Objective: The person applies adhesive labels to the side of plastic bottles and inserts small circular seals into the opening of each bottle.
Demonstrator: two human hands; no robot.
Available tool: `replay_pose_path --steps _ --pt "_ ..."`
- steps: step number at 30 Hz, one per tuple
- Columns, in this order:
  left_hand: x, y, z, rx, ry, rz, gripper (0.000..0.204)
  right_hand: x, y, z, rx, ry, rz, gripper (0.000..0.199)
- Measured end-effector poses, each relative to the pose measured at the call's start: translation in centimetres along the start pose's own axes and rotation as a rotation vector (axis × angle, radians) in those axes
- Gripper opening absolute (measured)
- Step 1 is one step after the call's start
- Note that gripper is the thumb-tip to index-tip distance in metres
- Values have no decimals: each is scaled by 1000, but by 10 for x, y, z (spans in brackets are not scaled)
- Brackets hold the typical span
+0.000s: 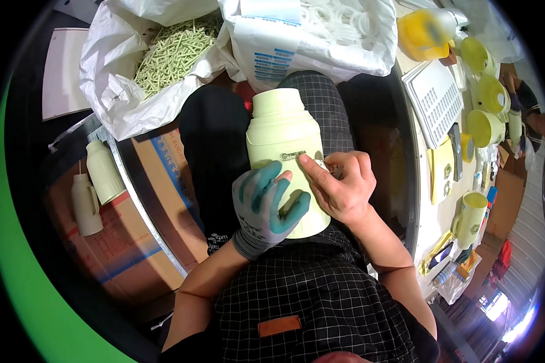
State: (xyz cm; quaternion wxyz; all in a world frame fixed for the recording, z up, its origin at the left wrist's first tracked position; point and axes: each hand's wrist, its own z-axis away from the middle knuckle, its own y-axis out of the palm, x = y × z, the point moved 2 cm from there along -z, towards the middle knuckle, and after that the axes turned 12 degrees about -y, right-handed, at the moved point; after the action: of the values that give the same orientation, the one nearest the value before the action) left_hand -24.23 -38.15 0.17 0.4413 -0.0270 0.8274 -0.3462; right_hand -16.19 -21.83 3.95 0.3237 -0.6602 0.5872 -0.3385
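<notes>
A pale yellow-green vacuum flask [284, 134] lies across my lap, its stepped neck pointing away from me. My left hand [266, 202], in a grey glove with green-coated fingers, rests on the flask's lower body, fingers curled over it. One fingertip of that glove is bare. With its index finger stretched out, my bare right hand [345, 184] presses at the end of a small dark oval label [292, 155] on the flask. Its other fingers are bent, and a small patterned piece shows beside them, too hidden to name.
Beyond my knees stand a white sack [112, 91] of thin green pieces and a bag [266, 42] with clear plastic rings. Two flask bodies [105, 172] stand on cartons at left. The right-hand table [415, 199] bears a label sheet [436, 100] and several green jugs; a person is beyond.
</notes>
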Motion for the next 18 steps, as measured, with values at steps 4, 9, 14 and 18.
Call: replay_pose_path --steps 4,9,14,18 --pt "-7 -3 -12 108 24 -68 48 -3 -6 -1 49 -25 55 43" --pt "-15 0 -14 111 73 -81 48 -23 -24 27 -6 211 85 37" --pt "1 -4 -12 76 88 -120 44 6 4 2 -63 342 -484 40" --pt "13 -21 -64 18 -218 336 41 2 13 46 -273 701 -574 32"
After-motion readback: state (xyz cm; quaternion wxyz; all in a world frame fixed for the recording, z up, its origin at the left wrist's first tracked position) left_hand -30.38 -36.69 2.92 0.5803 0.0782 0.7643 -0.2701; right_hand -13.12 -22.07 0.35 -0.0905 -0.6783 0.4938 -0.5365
